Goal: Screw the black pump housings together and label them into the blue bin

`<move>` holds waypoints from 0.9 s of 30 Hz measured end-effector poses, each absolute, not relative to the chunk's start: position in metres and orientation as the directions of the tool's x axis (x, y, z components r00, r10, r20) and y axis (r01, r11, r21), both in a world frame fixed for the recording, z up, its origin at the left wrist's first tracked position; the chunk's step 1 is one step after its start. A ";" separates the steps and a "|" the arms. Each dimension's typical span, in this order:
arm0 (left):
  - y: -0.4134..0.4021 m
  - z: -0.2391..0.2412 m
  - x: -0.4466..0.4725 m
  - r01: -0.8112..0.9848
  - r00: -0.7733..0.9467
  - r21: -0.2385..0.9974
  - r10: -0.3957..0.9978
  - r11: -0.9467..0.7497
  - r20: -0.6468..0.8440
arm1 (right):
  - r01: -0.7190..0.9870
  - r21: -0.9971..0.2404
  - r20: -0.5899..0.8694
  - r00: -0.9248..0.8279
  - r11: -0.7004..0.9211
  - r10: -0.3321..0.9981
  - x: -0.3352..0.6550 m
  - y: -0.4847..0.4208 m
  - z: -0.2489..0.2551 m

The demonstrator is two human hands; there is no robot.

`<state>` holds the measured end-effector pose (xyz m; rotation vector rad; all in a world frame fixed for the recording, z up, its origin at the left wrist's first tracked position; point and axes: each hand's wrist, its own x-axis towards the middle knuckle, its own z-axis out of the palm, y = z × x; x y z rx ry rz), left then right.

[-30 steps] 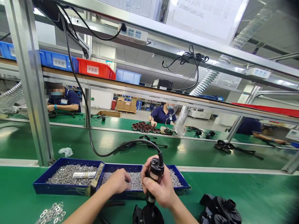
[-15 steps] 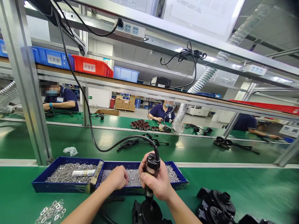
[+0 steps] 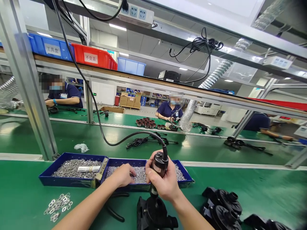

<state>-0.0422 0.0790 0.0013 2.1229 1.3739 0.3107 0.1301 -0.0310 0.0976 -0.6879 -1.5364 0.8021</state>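
Note:
My right hand (image 3: 165,182) is wrapped round a black electric screwdriver (image 3: 160,163), held upright with its cord leaving the top. Its lower end meets a black plastic housing (image 3: 153,212) on the green bench; the tip itself is hidden. With fingers curled down, my left hand (image 3: 124,175) dips into the right blue tray (image 3: 189,183) of small metal screws (image 3: 140,172). Whatever lies between those fingertips is too small to make out. Beside it, the left blue tray (image 3: 69,182) holds longer screws (image 3: 69,169) and a white wrapped roll (image 3: 88,168).
Loose metal rings (image 3: 59,203) lie at front left, and black-handled pliers (image 3: 116,210) near my left forearm. Several black housings (image 3: 223,204) sit at right. The screwdriver's cord (image 3: 96,115) loops down from above. A metal post (image 3: 26,80) stands at left; co-workers sit beyond.
The view has shifted, showing more of the bench front. My left hand's fingers have loosened slightly over the small screws. The right hand keeps its grip on the electric screwdriver.

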 end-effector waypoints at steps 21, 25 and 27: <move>0.045 0.034 -0.043 0.616 0.496 0.607 0.846 -0.503 0.198 | 0.144 -0.811 0.573 0.009 0.566 0.819 0.138 -0.029 0.104; 0.021 0.029 -0.039 0.452 0.581 0.867 0.807 -0.209 -0.108 | 0.164 -0.816 0.566 0.024 0.555 0.824 0.140 -0.028 0.103; 0.013 0.021 -0.034 0.471 0.583 0.880 0.771 -0.062 -0.258 | 0.165 -0.815 0.566 0.027 0.555 0.824 0.140 -0.029 0.102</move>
